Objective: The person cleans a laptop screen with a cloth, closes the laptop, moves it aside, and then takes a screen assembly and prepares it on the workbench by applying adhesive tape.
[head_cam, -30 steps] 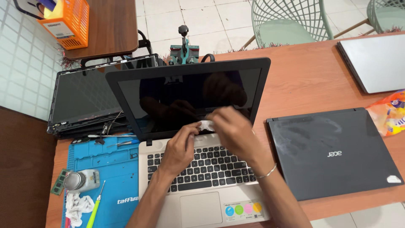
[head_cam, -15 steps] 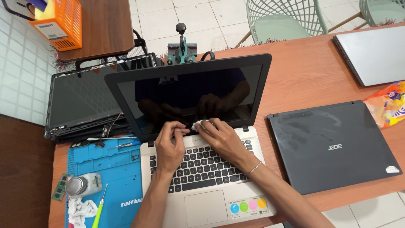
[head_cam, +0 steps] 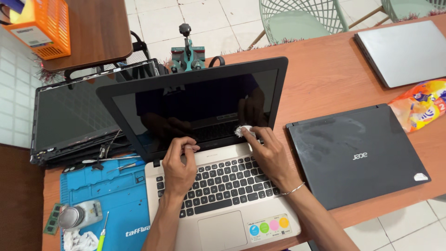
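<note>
An open laptop [head_cam: 223, 186] with a gold keyboard deck and a dark, switched-off screen [head_cam: 195, 102] stands in front of me on the wooden table [head_cam: 325, 69]. My right hand [head_cam: 267, 155] presses a small white wad of cloth or tissue [head_cam: 244, 131] against the lower right of the screen. My left hand [head_cam: 179, 165] rests on the hinge area above the keyboard, fingertips touching the screen's bottom bezel, holding nothing that I can see.
A closed dark laptop [head_cam: 357, 153] lies to the right, a silver one [head_cam: 404, 51] beyond it, a colourful snack bag [head_cam: 420, 109] between. Left: stacked screen panels [head_cam: 69, 121], a blue repair mat [head_cam: 111, 200] with tools, a small jar [head_cam: 79, 214]. An orange basket [head_cam: 39, 28] sits on a side table.
Both hands have slid along the bottom of the screen: the right hand with the white wad went right, and the left hand now rests at the hinge.
</note>
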